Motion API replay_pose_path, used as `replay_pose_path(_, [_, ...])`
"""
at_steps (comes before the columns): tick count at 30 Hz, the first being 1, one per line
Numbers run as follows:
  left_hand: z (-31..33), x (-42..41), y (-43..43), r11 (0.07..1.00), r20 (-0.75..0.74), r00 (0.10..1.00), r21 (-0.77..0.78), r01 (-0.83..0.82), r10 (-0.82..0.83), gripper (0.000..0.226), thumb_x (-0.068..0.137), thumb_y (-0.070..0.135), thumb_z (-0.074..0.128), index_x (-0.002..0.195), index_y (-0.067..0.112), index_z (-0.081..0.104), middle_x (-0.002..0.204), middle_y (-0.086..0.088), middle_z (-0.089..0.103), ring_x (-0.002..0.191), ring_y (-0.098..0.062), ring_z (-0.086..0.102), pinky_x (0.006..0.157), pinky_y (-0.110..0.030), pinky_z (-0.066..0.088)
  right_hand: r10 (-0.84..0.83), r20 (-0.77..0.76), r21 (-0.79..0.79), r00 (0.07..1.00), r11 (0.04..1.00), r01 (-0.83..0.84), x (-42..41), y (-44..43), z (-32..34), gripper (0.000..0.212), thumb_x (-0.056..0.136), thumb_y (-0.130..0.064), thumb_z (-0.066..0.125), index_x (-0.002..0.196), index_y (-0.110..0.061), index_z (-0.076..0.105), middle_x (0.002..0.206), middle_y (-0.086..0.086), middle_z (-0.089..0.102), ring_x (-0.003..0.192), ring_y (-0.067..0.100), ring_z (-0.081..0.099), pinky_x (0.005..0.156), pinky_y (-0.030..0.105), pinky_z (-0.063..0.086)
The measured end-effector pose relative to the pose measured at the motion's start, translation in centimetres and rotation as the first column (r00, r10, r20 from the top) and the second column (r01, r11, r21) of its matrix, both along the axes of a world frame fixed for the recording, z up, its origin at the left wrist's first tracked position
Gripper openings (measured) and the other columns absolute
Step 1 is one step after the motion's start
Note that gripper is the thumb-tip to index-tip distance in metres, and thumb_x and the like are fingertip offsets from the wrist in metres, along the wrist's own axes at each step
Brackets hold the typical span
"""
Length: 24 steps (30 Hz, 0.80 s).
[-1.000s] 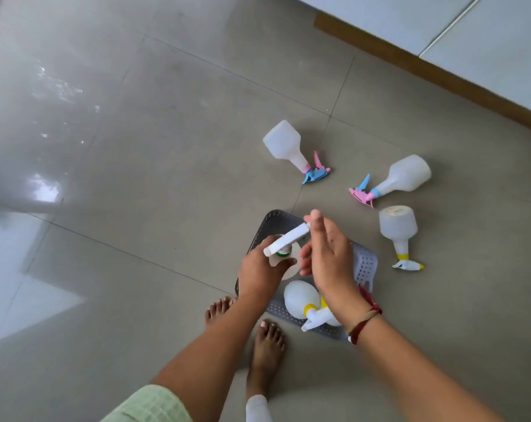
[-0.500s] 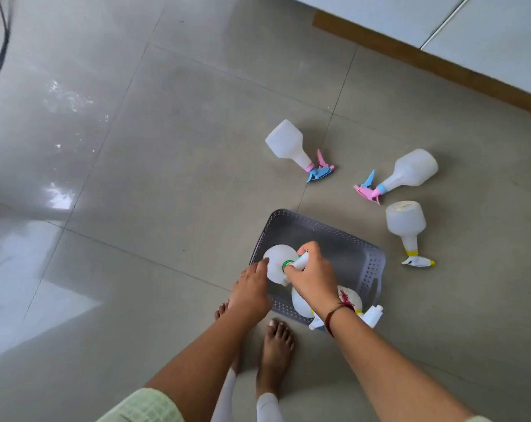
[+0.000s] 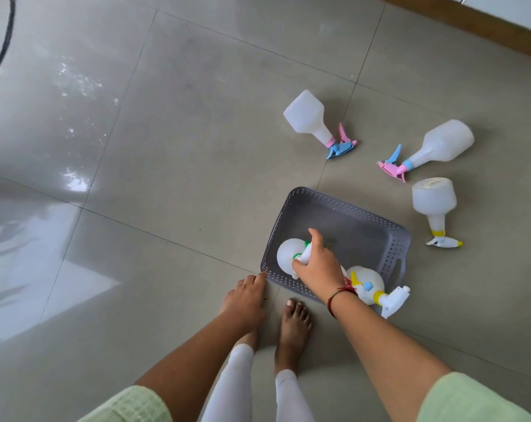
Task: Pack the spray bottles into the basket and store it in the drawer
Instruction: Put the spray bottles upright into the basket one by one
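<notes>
Head view, spray bottle in right grip, inside basket

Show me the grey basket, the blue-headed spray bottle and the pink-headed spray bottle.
grey basket (image 3: 364,236): head view, bare bottom
blue-headed spray bottle (image 3: 304,118): head view, white body
pink-headed spray bottle (image 3: 445,141): head view, white body

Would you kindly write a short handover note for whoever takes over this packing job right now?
Right hand grips the spray head of the green-collared bottle, inside the basket.
Left hand is open, fingers at the basket's near corner.
Done: two bottles in, counting the yellow-collared bottle, whose head pokes over the rim.
Left: the blue-headed bottle, pink-headed bottle and white-headed bottle lie on the floor beyond the basket; the drawer is not in view.
</notes>
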<state>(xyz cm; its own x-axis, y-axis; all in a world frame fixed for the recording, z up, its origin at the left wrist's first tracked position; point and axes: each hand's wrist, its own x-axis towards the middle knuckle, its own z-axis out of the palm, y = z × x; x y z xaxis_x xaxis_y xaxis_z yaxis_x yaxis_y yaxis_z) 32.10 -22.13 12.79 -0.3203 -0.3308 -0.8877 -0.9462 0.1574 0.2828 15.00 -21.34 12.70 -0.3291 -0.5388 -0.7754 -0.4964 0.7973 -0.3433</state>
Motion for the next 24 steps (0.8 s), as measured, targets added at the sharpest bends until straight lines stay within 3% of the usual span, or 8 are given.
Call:
replay_pose_path(2, [0.3,-0.2,-0.3,0.999,-0.019,1.0,-0.047,0.007,-0.008,0.073,0.089,0.016,0.057,0.153,0.017,0.022,0.154,-0.01,0.032,0.145,-0.031,0.028,0.114,-0.045,0.035,0.006,-0.007,0.038,1.0,0.999,-0.006,-0.5,0.2,0.5,0.078,0.086,-0.028,0.064,0.151,-0.019,0.024,0.136,0.019,0.057,0.122,0.039,0.055,0.095,0.04,0.046])
replay_pose_path(5, [0.9,-0.8,-0.9,0.982,-0.025,0.997,-0.179,0.063,-0.068,0.073,0.094,0.011,0.048,0.157,0.019,0.013,0.165,-0.008,0.01,0.155,-0.03,0.002,0.124,-0.044,0.015,0.051,-0.035,0.043,0.998,0.998,-0.049,-1.0,0.6,1.4,0.077,0.087,-0.047,0.063,0.148,-0.016,0.028,0.138,0.017,0.056,0.125,0.036,0.054,0.097,0.04,0.045])
replay_pose_path(8, [1.6,-2.0,-1.9,0.955,-0.079,0.989,-0.283,0.094,-0.121,0.075,0.093,0.007,0.046,0.158,0.019,0.01,0.167,-0.009,0.005,0.156,-0.031,-0.005,0.126,-0.044,0.007,0.001,-0.111,-0.032,0.994,0.999,-0.005,-1.8,1.0,2.5,0.076,0.087,-0.058,0.056,0.147,-0.016,0.033,0.139,0.014,0.054,0.123,0.035,0.055,0.095,0.041,0.045])
replay_pose_path(13, [3.6,-4.5,-4.0,0.924,-0.211,0.969,-0.381,0.042,-0.131,0.076,0.088,0.007,0.052,0.157,0.017,0.02,0.166,-0.01,0.012,0.156,-0.031,-0.001,0.127,-0.043,0.009,-0.21,-0.155,-0.21,0.965,0.962,0.175,-5.2,1.5,3.8,0.061,0.091,-0.055,0.053,0.137,-0.015,0.046,0.121,0.011,0.059,0.106,0.03,0.06,0.077,0.034,0.044])
replay_pose_path(15, [4.6,-5.4,-4.6,0.912,-0.234,0.957,-0.404,0.067,-0.173,0.077,0.085,0.006,0.055,0.155,0.016,0.026,0.166,-0.012,0.013,0.156,-0.033,0.001,0.126,-0.044,0.01,-0.262,-0.218,-0.292,0.94,0.937,0.193,-7.4,2.0,4.2,0.052,0.093,-0.045,0.057,0.132,-0.01,0.052,0.119,0.015,0.057,0.106,0.032,0.059,0.08,0.035,0.044])
replay_pose_path(17, [5.4,-6.3,-5.0,0.866,-0.27,0.92,-0.484,0.125,-0.284,0.075,0.075,0.004,0.068,0.146,0.011,0.046,0.161,-0.018,0.028,0.152,-0.041,0.018,0.122,-0.05,0.023,-0.238,-0.309,-0.32,0.921,0.938,0.135,-10.1,2.7,4.4,0.048,0.093,-0.037,0.061,0.129,-0.006,0.056,0.122,0.02,0.053,0.111,0.038,0.056,0.09,0.042,0.046])
replay_pose_path(20, [6.0,-7.7,-5.5,0.768,-0.263,0.839,-0.589,0.252,-0.477,0.073,0.055,0.007,0.085,0.126,0.009,0.067,0.144,-0.023,0.054,0.135,-0.044,0.048,0.107,-0.054,0.043,-0.155,-0.403,-0.253,0.902,0.966,0.053,-14.2,3.9,4.5,0.044,0.092,-0.033,0.063,0.126,-0.004,0.058,0.122,0.021,0.051,0.111,0.042,0.054,0.092,0.048,0.047])
replay_pose_path(24, [5.9,-11.2,-5.8,0.8,-0.334,0.811,-0.545,0.251,-0.481,0.068,0.076,0.004,0.069,0.142,0.008,0.052,0.157,-0.02,0.035,0.149,-0.042,0.025,0.12,-0.052,0.024,-0.191,-0.456,-0.153,0.869,0.979,0.134,-18.8,5.3,4.0,0.046,0.091,-0.033,0.063,0.128,-0.006,0.056,0.13,0.021,0.048,0.117,0.043,0.05,0.094,0.048,0.045])
